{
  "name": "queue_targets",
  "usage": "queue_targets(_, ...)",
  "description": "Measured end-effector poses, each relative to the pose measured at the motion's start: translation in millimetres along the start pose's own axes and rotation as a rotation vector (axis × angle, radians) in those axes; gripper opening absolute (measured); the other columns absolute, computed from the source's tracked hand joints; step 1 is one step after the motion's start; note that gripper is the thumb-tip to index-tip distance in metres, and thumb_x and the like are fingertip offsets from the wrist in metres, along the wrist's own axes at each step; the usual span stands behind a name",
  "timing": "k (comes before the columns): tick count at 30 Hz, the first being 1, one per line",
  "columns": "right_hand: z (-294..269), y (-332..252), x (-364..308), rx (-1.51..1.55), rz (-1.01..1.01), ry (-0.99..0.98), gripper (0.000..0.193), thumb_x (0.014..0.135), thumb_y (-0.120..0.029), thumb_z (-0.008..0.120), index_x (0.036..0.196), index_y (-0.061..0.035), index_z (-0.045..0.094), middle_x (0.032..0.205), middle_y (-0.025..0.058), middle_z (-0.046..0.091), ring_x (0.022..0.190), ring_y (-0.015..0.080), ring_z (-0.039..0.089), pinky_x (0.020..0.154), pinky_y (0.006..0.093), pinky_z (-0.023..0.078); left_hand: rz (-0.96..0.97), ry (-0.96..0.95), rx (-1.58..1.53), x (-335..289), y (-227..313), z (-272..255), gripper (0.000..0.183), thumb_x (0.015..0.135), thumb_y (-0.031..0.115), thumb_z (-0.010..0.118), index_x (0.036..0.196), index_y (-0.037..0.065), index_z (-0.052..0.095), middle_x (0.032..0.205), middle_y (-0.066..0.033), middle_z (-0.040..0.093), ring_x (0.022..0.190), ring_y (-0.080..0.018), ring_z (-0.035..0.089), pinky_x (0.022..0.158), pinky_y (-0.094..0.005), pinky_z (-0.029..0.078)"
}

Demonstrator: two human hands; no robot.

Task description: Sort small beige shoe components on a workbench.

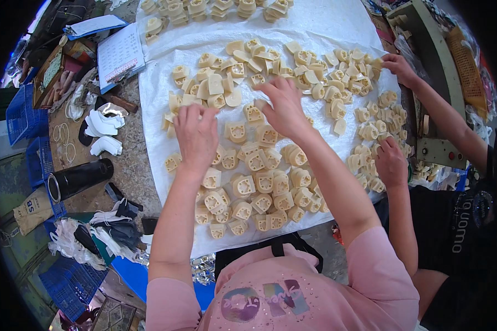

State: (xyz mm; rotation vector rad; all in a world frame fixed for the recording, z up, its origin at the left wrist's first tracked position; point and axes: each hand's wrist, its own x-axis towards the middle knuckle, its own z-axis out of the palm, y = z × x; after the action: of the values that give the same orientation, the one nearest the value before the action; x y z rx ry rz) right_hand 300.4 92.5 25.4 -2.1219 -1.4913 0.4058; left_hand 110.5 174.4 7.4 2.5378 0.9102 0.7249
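Observation:
Many small cream-coloured molded pieces (243,186), arched with holes in their faces, cover a white woven sheet (165,49). Over the loose pieces at the left of the spread, my left hand (196,132) has its fingers bent downward and close together. Its fingertips are partly hidden, so what they hold cannot be made out. My right hand (284,105) is above the middle of the spread, thumb and fingers apart, near one upright cream piece (253,113). Nearer to me, pieces stand in stacked rows; beyond my hands they lie in a jumbled heap (254,55).
At right, a co-worker's two hands (392,163) handle cream pieces by the sheet's edge. On the left lie a clipboard with paper (119,58), white gloves (104,124), a black cylinder (80,179) and a cloth pile (102,234). More stacks (221,8) stand at the far edge.

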Motion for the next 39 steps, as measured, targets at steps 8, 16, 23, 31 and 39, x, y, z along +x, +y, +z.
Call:
queue_targets(8,45,-1,72,-0.44,-0.267,-0.023,0.031,0.081,-0.008,0.055,0.107,-0.0214,0.065,0.109,0.005,0.053,0.108,0.0264,0.045,0.087,0.0414,0.036,0.019,-0.04,0.352,25,-24,25,0.028,0.066,0.009,0.072,0.094,0.013,0.066,0.097,-0.0036,0.052,0.097,-0.0242,0.047,0.081,-0.0381,0.036)
queue_targets(16,20,17,37,-0.073,-0.322,0.203,0.014,0.073,-0.003,0.06,0.085,-0.0095,0.062,0.1,0.0066,0.055,0.102,0.0273,0.046,0.085,0.0399,0.037,-0.045,-0.07,0.35,16,-27,39,0.027,0.065,0.011,0.073,0.092,0.012,0.067,0.09,-0.0028,0.052,0.095,-0.0228,0.048,0.078,-0.0382,0.037)
queue_targets(23,-2,6,-3,-0.244,-0.308,0.113,0.015,0.068,-0.002,0.062,0.081,-0.008,0.061,0.094,0.0067,0.055,0.098,0.0265,0.048,0.087,0.0431,0.036,0.128,0.047,0.296,17,-29,47,0.009,0.07,0.011,0.061,0.078,0.013,0.064,0.087,-0.0041,0.053,0.089,-0.022,0.049,0.072,-0.0349,0.038)
queue_targets(31,-4,-4,-9,-0.414,-0.257,-0.274,0.015,0.069,-0.007,0.062,0.083,-0.0086,0.065,0.095,0.0071,0.055,0.102,0.0247,0.047,0.088,0.0424,0.034,0.112,-0.119,0.327,24,-35,33,0.011,0.072,0.008,0.06,0.077,0.014,0.068,0.089,-0.0035,0.054,0.093,-0.0217,0.049,0.077,-0.0354,0.04)
queue_targets(39,24,-11,38,-0.116,-0.022,-0.171,0.021,0.078,-0.01,0.058,0.098,-0.0107,0.065,0.104,0.0083,0.055,0.108,0.0268,0.047,0.089,0.0436,0.035,-0.122,-0.248,-0.081,21,-33,3,0.016,0.069,0.002,0.066,0.084,0.007,0.067,0.089,-0.0074,0.055,0.095,-0.0279,0.049,0.088,-0.0368,0.04)
